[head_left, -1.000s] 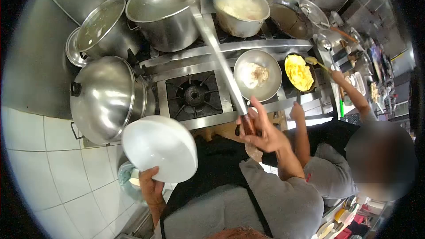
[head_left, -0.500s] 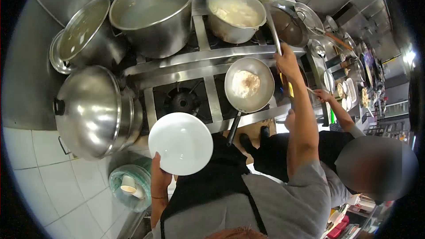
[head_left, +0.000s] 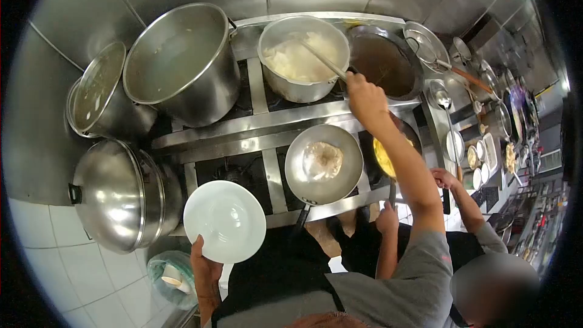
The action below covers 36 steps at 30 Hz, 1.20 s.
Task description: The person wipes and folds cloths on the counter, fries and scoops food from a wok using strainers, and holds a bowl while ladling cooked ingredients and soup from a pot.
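My left hand [head_left: 205, 264] grips an empty white bowl [head_left: 234, 228] by its lower left rim, tilted toward me in front of the stove. At the back burners my right hand [head_left: 367, 102] is closed around a long-handled ladle [head_left: 322, 58]. Its head is sunk out of sight in a metal pot [head_left: 303, 92] of pale, steaming food [head_left: 290, 61]. Below that pot sits a frying pan [head_left: 296, 161] with a whitish round patch [head_left: 322, 159] in its middle, which I cannot identify.
A big stockpot [head_left: 206, 94] and a domed lidded pot [head_left: 106, 200] stand left. A dark wok [head_left: 379, 64] is at the back right. Beside me a co-worker's hand [head_left: 387, 218] holds a pan with yellow food [head_left: 382, 158]. A lined bin [head_left: 159, 267] is at lower left.
My right hand has brought the ladle down from above the pot into the pale food. The bowl stays in my left hand. My view has tilted upward.
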Available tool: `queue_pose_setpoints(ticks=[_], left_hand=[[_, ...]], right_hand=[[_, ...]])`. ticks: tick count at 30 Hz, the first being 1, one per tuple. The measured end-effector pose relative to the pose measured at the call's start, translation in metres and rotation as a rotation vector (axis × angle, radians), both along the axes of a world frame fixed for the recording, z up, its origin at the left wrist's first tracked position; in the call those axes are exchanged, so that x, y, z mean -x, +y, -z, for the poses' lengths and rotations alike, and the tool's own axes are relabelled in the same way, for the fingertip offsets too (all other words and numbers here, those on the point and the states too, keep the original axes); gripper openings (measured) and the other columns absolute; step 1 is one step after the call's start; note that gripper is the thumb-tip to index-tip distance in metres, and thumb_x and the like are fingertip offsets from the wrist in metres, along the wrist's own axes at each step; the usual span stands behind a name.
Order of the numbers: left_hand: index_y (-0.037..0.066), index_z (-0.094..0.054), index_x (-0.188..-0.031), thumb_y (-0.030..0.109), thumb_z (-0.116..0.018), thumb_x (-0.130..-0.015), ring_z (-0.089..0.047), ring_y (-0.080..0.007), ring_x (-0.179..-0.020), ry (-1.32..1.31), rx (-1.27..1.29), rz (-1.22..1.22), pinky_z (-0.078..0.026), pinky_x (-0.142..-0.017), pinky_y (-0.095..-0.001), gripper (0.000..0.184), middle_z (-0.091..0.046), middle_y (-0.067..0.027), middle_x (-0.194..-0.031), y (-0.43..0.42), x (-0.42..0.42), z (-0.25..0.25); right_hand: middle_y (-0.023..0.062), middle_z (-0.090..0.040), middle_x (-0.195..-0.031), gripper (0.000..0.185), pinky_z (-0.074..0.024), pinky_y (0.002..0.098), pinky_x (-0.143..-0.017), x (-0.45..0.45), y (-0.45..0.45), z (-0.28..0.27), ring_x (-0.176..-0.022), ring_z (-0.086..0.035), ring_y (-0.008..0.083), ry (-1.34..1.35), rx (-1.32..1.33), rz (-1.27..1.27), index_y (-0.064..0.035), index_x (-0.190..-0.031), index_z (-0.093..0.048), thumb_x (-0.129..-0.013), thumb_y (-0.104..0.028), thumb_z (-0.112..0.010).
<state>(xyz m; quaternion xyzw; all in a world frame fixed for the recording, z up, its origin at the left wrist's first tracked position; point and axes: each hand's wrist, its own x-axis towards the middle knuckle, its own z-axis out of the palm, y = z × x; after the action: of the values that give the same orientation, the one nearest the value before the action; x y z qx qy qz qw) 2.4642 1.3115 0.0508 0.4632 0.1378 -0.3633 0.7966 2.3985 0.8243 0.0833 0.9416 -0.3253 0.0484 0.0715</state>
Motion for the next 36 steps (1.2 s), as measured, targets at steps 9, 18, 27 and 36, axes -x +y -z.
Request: queue_pose_setpoints(ticks=[9,18,27,36], left_hand=[[-0.005,-0.042,-0.129,0.021,-0.054,-0.086,-0.057,-0.0266,-0.109,0.059,0.019,0.14,-0.046,-0.094,-0.0385,0.051,-0.054,-0.0171,-0.123,-0.027,-0.049,0.032],[-0.004,-0.047,-0.126,0.024,-0.059,-0.083,-0.054,-0.0269,-0.113,0.018,0.034,0.285,-0.04,-0.1,-0.0381,0.053,-0.056,-0.0158,-0.121,-0.052,-0.086,0.029],[-0.006,-0.042,-0.129,0.02,-0.061,-0.082,-0.055,-0.0271,-0.111,0.079,0.064,0.296,-0.044,-0.095,-0.038,0.057,-0.055,-0.0174,-0.12,-0.053,-0.108,0.041],[-0.006,-0.04,-0.13,0.02,-0.062,-0.08,-0.056,-0.0283,-0.109,0.048,0.066,0.229,-0.046,-0.093,-0.0387,0.06,-0.055,-0.0186,-0.12,-0.057,-0.119,0.038]], right_hand=[[0.0186,-0.058,-0.092,0.041,-0.0502,0.0471,-0.065,0.043,0.018,-0.1,-0.077,-0.062,0.0375,-0.026,0.015,-0.011,-0.0057,-0.124,-0.041,-0.084,-0.011,-0.05],[0.0147,-0.058,-0.091,0.048,-0.0518,0.0456,-0.059,-0.037,-0.024,-0.001,-0.069,-0.065,0.0325,0.154,0.137,0.049,-0.0138,-0.13,-0.041,-0.083,-0.008,-0.051],[0.0132,-0.056,-0.09,0.058,-0.0505,0.0432,-0.057,0.014,0.048,-0.06,-0.065,-0.063,0.0295,0.218,0.107,-0.019,-0.0139,-0.136,-0.041,-0.08,-0.004,-0.054],[0.0159,-0.063,-0.105,0.067,-0.0502,0.0413,-0.048,0.093,0.021,-0.066,-0.072,-0.066,0.0326,-0.027,0.001,-0.003,-0.0187,-0.14,-0.038,-0.079,-0.015,-0.068]])
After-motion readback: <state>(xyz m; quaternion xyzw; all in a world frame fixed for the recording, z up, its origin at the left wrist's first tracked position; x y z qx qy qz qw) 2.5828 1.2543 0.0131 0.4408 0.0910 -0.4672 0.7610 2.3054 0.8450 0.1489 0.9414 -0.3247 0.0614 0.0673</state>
